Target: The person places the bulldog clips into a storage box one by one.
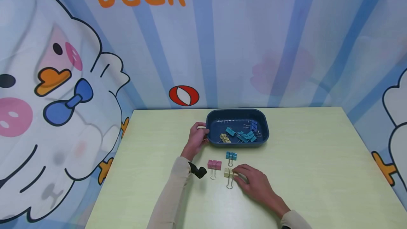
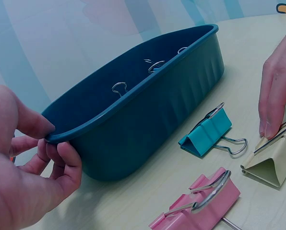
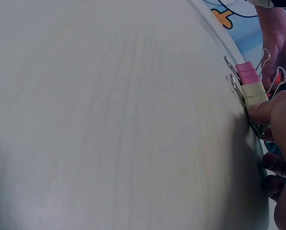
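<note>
Blue tray [image 1: 237, 145] set at back edge of tabletop [image 1: 311, 158], pinched at rim by left hand [image 1: 196, 139]; cream clip [image 1: 227, 172] pinched by right hand [image 1: 257, 183], nearer front edge; several clips [image 1: 245, 136] contained in tray; three (cream, pink clip [image 1: 214, 164], teal clip [image 1: 231, 156]) left outside.

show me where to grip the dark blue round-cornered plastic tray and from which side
Probably pinch the tray by its left rim, coming from the left: the thin projecting lip offers an edge, the bare left hand grips there, and a teal wedge-shaped binder clip sits close in front.
</note>
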A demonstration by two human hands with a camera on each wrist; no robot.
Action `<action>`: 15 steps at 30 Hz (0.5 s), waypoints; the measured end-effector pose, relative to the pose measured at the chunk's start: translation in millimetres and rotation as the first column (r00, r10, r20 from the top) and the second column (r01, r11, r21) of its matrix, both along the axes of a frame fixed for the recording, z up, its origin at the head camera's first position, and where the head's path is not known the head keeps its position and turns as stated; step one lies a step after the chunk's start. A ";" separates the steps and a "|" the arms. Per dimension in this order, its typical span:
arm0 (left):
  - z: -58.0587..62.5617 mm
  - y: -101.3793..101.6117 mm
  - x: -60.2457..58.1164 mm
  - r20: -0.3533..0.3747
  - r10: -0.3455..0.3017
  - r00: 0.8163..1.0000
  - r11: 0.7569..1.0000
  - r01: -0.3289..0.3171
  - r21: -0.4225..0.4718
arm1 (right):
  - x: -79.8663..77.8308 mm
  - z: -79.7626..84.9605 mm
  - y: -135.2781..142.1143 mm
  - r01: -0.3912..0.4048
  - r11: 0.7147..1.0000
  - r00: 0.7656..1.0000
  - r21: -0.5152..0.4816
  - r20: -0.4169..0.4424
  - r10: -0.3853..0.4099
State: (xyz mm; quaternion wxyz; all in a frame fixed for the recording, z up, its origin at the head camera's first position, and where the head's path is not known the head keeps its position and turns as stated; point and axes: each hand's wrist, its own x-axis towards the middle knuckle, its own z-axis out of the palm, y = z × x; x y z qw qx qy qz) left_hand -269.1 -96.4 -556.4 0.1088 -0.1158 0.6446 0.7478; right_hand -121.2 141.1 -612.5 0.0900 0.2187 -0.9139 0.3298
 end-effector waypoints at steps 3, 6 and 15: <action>0.3 0.2 -0.1 0.004 0.002 1.000 1.000 -0.002 0.001 | 0.0 2.5 0.9 -0.006 1.000 1.000 -0.027 0.029 0.007; 1.1 0.0 0.2 0.007 0.001 1.000 1.000 -0.001 -0.003 | 0.2 5.4 1.9 -0.011 0.999 0.998 -0.042 0.055 0.014; 1.0 -0.3 -0.3 0.007 -0.002 1.000 1.000 0.002 -0.011 | -2.0 13.3 2.5 -0.041 0.997 0.998 -0.058 0.054 0.044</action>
